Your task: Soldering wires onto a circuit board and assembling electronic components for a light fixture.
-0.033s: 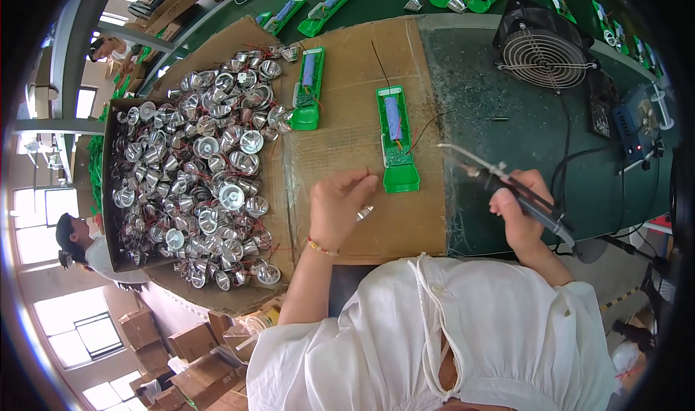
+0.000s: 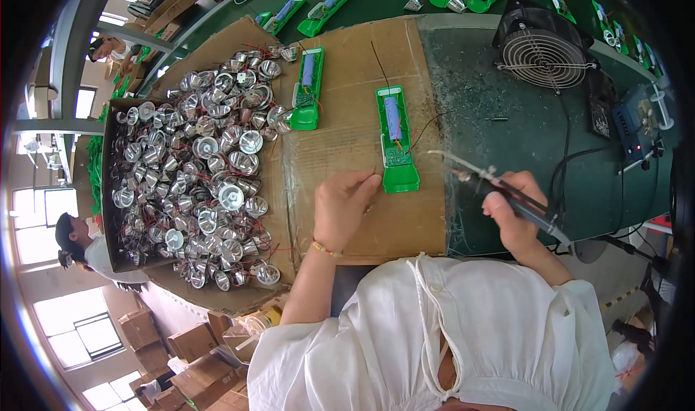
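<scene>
My left hand point(image 2: 340, 205) is pinched shut just left of the lower end of a green lamp housing point(image 2: 402, 179). A silver reflector cup is mostly hidden under its fingers. The housing lies on brown cardboard point(image 2: 347, 85), holding a blue cylindrical battery point(image 2: 392, 118) and a small green circuit board point(image 2: 396, 156). Thin wires stick out from its top and right side. My right hand point(image 2: 517, 205) is closed around the black handle of a soldering iron point(image 2: 534, 210). A thin curved metal tube point(image 2: 456, 158) on the iron points left, its end apart from the housing.
Silver reflector cups point(image 2: 206, 147) with red wires fill a cardboard box at left. A second green housing point(image 2: 309, 85) lies beside them. A black fan point(image 2: 544, 56) and a blue soldering station point(image 2: 637, 132) stand at right. More housings point(image 2: 327, 9) line the far edge.
My left hand has shifted slightly right, and less of the reflector cup shows under it. The soldering iron's front end has moved a little left and down.
</scene>
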Tool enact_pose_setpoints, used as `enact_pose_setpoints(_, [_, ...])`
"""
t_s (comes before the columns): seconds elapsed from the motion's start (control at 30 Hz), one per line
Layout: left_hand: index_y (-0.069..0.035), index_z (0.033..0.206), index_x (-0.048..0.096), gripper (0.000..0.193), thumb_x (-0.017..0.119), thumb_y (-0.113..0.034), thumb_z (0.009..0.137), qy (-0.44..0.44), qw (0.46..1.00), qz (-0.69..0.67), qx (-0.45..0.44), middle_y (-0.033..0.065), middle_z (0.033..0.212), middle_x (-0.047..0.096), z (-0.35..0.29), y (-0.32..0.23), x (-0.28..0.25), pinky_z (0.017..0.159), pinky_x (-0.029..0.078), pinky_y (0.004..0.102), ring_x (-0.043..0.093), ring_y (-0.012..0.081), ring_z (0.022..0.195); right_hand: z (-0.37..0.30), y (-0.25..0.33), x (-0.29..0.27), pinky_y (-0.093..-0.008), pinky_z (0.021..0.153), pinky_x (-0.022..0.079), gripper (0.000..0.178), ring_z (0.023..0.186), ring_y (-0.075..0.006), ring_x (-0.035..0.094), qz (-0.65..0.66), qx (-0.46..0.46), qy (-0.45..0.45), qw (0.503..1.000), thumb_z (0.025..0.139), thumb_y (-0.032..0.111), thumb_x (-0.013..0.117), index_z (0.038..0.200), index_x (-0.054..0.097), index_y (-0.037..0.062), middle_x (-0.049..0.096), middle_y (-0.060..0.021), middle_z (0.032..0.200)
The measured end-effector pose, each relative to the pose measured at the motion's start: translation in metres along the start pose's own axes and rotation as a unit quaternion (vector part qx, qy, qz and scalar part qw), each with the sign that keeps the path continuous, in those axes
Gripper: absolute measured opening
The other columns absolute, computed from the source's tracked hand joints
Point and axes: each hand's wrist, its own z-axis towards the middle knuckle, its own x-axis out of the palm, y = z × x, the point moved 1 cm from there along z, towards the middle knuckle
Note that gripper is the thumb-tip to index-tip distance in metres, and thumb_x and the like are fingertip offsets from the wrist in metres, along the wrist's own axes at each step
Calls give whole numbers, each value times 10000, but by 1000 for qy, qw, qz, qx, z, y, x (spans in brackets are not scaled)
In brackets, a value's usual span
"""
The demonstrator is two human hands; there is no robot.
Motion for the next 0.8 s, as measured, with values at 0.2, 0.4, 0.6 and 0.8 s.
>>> enact_pose_setpoints(0.2, [-31,786,677,117,649,-144,778,-49,971,151,181,102,709,571,-1,-10,18,665,428,350,532,264,741,7,-3,20,-219,525,437,183,582,-72,555,-49,8,55,997,777,124,673,853,565,-4,614,-50,686])
enact_pose_setpoints(0.4, [-23,758,665,123,649,-143,777,-48,962,160,215,102,780,562,2,-10,26,660,428,352,529,270,758,9,-11,26,-204,508,436,173,564,-60,556,-43,-6,25,999,781,111,674,837,564,-11,618,-43,670])
enact_pose_setpoints(0.6, [-16,738,653,124,645,-133,777,-52,963,153,216,105,773,563,3,-10,27,649,430,353,530,271,748,9,-11,28,-203,506,435,161,569,-51,549,-45,-3,37,998,780,93,671,829,560,-12,615,-45,666])
enact_pose_setpoints(0.8, [-12,723,646,123,648,-126,769,-56,967,138,207,105,758,564,4,-9,28,638,430,351,534,267,723,6,-14,26,-232,519,459,144,570,-94,542,-15,46,34,998,830,86,604,859,497,-7,569,-74,672])
